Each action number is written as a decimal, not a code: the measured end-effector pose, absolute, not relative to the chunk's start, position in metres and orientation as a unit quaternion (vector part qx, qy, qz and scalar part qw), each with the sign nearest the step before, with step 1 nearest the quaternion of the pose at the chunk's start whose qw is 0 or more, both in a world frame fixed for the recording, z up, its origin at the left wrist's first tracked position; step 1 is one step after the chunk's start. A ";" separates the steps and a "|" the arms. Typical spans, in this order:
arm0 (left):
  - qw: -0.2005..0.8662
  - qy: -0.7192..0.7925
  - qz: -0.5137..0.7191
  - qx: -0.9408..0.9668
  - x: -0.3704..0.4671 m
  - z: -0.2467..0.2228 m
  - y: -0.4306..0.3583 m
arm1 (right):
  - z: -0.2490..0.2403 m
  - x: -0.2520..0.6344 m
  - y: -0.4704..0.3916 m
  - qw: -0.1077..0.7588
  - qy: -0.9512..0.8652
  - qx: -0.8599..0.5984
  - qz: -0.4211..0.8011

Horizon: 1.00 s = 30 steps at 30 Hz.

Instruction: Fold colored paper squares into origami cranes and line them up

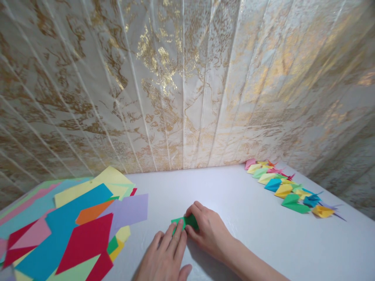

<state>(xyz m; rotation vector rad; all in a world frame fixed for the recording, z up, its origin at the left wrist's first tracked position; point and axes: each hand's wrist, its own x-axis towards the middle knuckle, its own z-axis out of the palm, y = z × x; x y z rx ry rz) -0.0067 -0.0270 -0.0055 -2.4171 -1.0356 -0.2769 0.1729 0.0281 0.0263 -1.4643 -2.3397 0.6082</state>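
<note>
On the table [263,246], the green paper [191,221] lies roughly 9-to-3, at 1 o'clock from the left hand [167,251], fingertips flat on it, thumb spread, and 9 o'clock from the right hand [210,227], whose grip pinches it.

Head camera: looks forward, down across table [249,218] toward patterned backdrop [187,86].

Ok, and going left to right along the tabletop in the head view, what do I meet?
Coloured paper sheets → left hand → right hand → folded paper pieces. The green paper overlaps both hands, so it is left out.
</note>
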 end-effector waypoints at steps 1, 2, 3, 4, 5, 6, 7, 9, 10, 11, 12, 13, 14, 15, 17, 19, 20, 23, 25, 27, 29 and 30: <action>0.240 -0.381 -0.099 -0.887 -0.007 -0.003 -0.027 | 0.027 0.173 0.026 0.160 -0.817 -0.511 0.213; 0.231 -0.381 -0.097 -0.890 -0.008 0.000 -0.026 | 0.028 0.172 0.025 0.159 -0.816 -0.513 0.214; 0.223 -0.379 -0.097 -0.893 -0.009 0.002 -0.026 | 0.029 0.171 0.023 0.156 -0.815 -0.515 0.214; 0.217 -0.377 -0.099 -0.895 -0.010 0.002 -0.025 | 0.030 0.170 0.022 0.153 -0.814 -0.518 0.214; 0.215 -0.375 -0.103 -0.896 -0.012 0.002 -0.025 | 0.030 0.169 0.021 0.149 -0.812 -0.522 0.214; 0.216 -0.372 -0.109 -0.896 -0.013 0.002 -0.025 | 0.031 0.168 0.021 0.147 -0.811 -0.525 0.213; 0.215 -0.372 -0.116 -0.896 -0.014 0.000 -0.025 | 0.031 0.168 0.021 0.146 -0.809 -0.528 0.212; 0.206 -0.380 -0.126 -0.893 -0.017 -0.003 -0.025 | 0.031 0.167 0.021 0.146 -0.806 -0.532 0.214; 0.197 -0.385 -0.129 -0.892 -0.018 -0.005 -0.025 | 0.031 0.168 0.022 0.147 -0.805 -0.532 0.219; 0.190 -0.390 -0.130 -0.892 -0.019 -0.005 -0.026 | 0.031 0.169 0.022 0.148 -0.804 -0.530 0.226; 0.186 -0.394 -0.129 -0.891 -0.019 -0.005 -0.027 | 0.031 0.170 0.023 0.150 -0.804 -0.525 0.235; 0.187 -0.397 -0.127 -0.890 -0.020 -0.004 -0.027 | 0.030 0.172 0.024 0.153 -0.805 -0.519 0.245; 0.193 -0.396 -0.124 -0.889 -0.021 -0.003 -0.028 | 0.030 0.175 0.025 0.159 -0.805 -0.510 0.257; 0.201 -0.396 -0.122 -0.888 -0.021 -0.001 -0.029 | 0.029 0.178 0.026 0.167 -0.805 -0.501 0.270; 0.218 -0.399 -0.120 -0.882 -0.022 0.002 -0.031 | 0.027 0.184 0.029 0.193 -0.801 -0.482 0.299; 0.219 -0.408 -0.120 -0.878 -0.023 0.002 -0.031 | 0.025 0.193 0.032 0.222 -0.793 -0.462 0.329; 0.215 -0.414 -0.121 -0.876 -0.024 0.001 -0.031 | 0.024 0.197 0.033 0.232 -0.789 -0.454 0.344; 0.209 -0.417 -0.132 -0.874 -0.028 -0.006 -0.029 | 0.022 0.207 0.036 0.232 -0.772 -0.435 0.400; 0.215 -0.402 -0.155 -0.876 -0.031 -0.014 -0.026 | 0.020 0.209 0.036 0.219 -0.758 -0.427 0.441; 0.188 -0.386 -0.197 -0.882 -0.033 -0.022 -0.021 | 0.018 0.206 0.037 0.233 -0.738 -0.430 0.464; 0.085 -0.412 -0.267 -0.867 -0.032 -0.026 -0.014 | 0.016 0.199 0.039 0.289 -0.703 -0.434 0.484; 0.008 -0.443 -0.310 -0.841 -0.031 -0.025 -0.009 | 0.017 0.196 0.040 0.321 -0.674 -0.425 0.512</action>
